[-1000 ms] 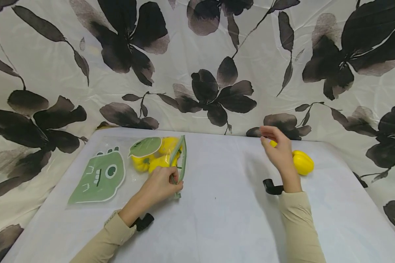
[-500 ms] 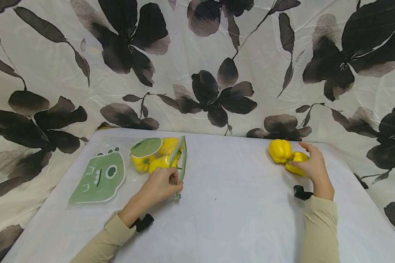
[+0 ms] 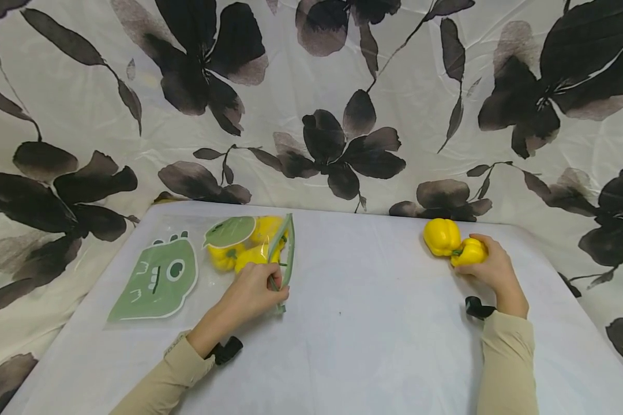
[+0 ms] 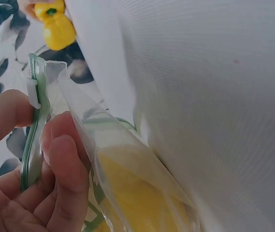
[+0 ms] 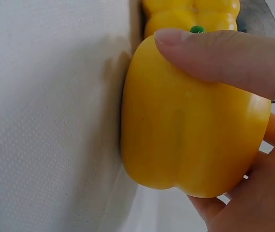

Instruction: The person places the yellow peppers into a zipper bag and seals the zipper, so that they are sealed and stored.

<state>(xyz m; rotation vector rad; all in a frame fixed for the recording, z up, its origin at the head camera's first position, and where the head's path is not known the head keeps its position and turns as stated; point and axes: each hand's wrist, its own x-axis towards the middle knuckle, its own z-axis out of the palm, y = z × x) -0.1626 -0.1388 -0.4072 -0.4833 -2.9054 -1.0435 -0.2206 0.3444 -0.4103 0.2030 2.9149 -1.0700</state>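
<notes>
My left hand (image 3: 256, 288) pinches the green zip edge of a clear zip bag (image 3: 218, 294) printed with a green cartoon face. In the left wrist view, thumb and fingers hold the zip strip (image 4: 35, 130) near its white slider. Several yellow bell peppers (image 3: 251, 253) lie inside the bag, partly covered by a green print. At the table's right, my right hand (image 3: 495, 268) grips a yellow bell pepper (image 5: 190, 125), thumb along its near side and fingers around the far side. A second yellow bell pepper (image 3: 442, 237) lies just left of it, against its stem end.
A white cloth covers the table (image 3: 353, 323). Behind its back edge hangs a white curtain (image 3: 291, 86) with dark flower prints. Black wrist cameras sit on both wrists, close over the cloth.
My right hand has moved right and down from above the peppers, then closed around the right-hand bell pepper. The left hand and the bag have stayed in place.
</notes>
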